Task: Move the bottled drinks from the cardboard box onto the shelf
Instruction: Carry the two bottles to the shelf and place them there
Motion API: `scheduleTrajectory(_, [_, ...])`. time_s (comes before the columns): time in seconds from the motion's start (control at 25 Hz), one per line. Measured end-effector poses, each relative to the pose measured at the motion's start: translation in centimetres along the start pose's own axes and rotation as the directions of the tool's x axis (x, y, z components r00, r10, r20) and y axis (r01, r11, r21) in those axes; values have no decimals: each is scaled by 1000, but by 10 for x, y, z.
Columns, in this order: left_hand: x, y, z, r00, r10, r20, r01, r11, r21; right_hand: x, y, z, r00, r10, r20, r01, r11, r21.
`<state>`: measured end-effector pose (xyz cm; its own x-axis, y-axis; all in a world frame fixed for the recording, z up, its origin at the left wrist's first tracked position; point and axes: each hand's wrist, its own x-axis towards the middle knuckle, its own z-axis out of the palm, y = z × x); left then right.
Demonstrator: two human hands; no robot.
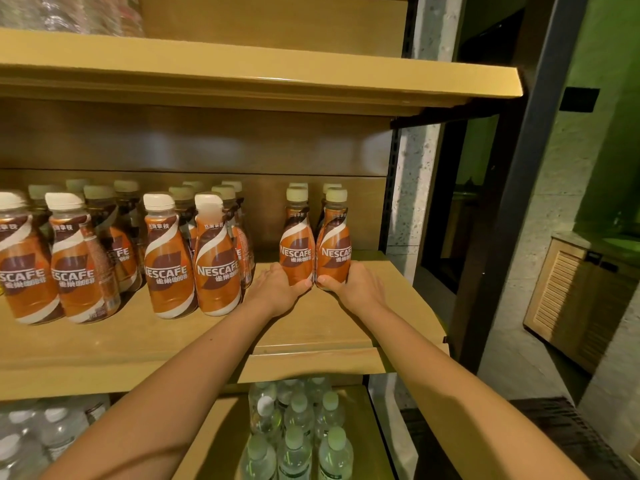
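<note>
Bottled drinks (166, 261) with orange coffee labels stand in rows on the left part of the shelf (311, 327), above clear water bottles (294, 445) on the level beneath it. Toward the shelf's right end, the left hand (277, 289) has its fingers wrapped round the base of one upright bottle (297, 251). The right hand (355, 287) grips a second bottle (334, 252) touching it. Two more bottles (298, 186) stand right behind.

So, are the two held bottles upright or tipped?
Upright: left bottle and right bottle have caps straight up, bases toward the shelf.
</note>
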<state>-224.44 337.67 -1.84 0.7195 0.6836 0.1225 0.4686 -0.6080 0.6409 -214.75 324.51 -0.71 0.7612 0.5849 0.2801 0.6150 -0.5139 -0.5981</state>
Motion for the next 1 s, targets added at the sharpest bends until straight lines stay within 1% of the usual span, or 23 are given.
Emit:
scheduleTrajectory(0.12, [-14, 11, -8, 1000, -6, -22, 6, 999, 37, -6, 0, -3, 1000, 0, 8, 1, 999, -53])
scheduleTrajectory(0.24, [-36, 19, -15, 998, 19, -64, -14, 997, 78, -25, -2, -17, 999, -51, -6, 50, 990, -129])
scheduleTrajectory(0.36, [-74, 30, -25, 986, 142, -83, -128, 980, 155, -57, -5, -37, 990, -133, 43, 139, 959, -248])
scheduleTrajectory(0.48, [-120, 51, -31, 962, 265, -66, -234, 924, 304, -95, -9, -65, 977, -180, 113, 206, 933, -296])
scheduleTrajectory(0.56, [-148, 68, -32, 935, 354, -23, -327, 885, 330, -119, -6, -83, 976, -189, 104, 213, 925, -315])
scheduleTrajectory(0.72, [-193, 110, -7, 890, 446, 96, -454, 846, 279, -172, 30, -123, 990, -144, 3, 136, 926, -352])
scheduleTrajectory(0.8, [-215, 136, 17, 852, 504, 142, -524, 817, 242, -205, 56, -147, 992, -110, -58, 79, 916, -393])
scheduleTrajectory(0.92, [-245, 181, 63, 755, 622, 208, -652, 746, 135, -256, 105, -193, 991, -40, -126, -30, 859, -510])
scheduleTrajectory(1.0, [-266, 216, 93, 690, 680, 250, -714, 696, 76, -285, 142, -227, 987, 48, -151, -123, 832, -541])
